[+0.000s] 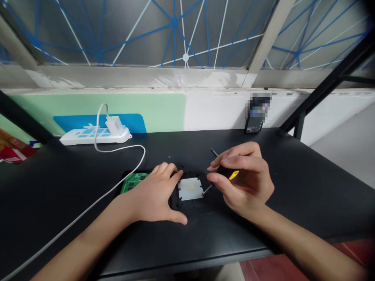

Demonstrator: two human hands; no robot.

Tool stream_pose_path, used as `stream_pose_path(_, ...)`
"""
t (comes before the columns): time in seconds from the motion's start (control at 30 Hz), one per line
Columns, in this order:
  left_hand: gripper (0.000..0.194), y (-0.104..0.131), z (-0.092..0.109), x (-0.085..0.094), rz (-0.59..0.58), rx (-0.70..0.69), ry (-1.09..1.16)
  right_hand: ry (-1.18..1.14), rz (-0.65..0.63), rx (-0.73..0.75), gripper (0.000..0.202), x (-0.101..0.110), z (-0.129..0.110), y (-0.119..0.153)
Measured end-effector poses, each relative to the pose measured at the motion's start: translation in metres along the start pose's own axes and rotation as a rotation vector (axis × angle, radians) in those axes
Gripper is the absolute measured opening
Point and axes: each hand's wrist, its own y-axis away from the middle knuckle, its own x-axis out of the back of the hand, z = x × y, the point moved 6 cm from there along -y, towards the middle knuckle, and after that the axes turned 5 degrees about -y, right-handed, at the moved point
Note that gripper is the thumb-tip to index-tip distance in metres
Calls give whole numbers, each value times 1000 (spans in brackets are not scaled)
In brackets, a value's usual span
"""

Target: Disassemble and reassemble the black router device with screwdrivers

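A black-framed electronic device lies on the desk, with a green circuit board (135, 181) at its left and a silver metal plate (190, 189) at its right. My left hand (154, 195) rests spread across its middle, thumb toward me and fingers at the far side, covering part of the board. In my right hand (246, 179) is a small screwdriver (225, 171) with a black and yellow handle, pinched between thumb and fingers. Its thin shaft slants down to the plate's lower right corner. Behind the right fingers, a dark metal rod (214, 152) pokes out, partly hidden.
On the black desk (307, 187), a white power strip (93, 136) with a plugged-in charger (114, 125) stands at the back left. Its white cable (111, 191) runs past my left arm. A phone (254, 117) leans on the wall; a red packet (13, 150) is far left.
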Motion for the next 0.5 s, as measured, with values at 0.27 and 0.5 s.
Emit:
stream_pose_path(0.27, 106, 0, 1, 0, -16, 10, -22, -256, -12, -197, 34, -7, 1, 6)
stream_pose_path(0.5, 106, 0, 0, 0, -21, 9, -23, -279, -13, -165, 28, -6, 3, 8)
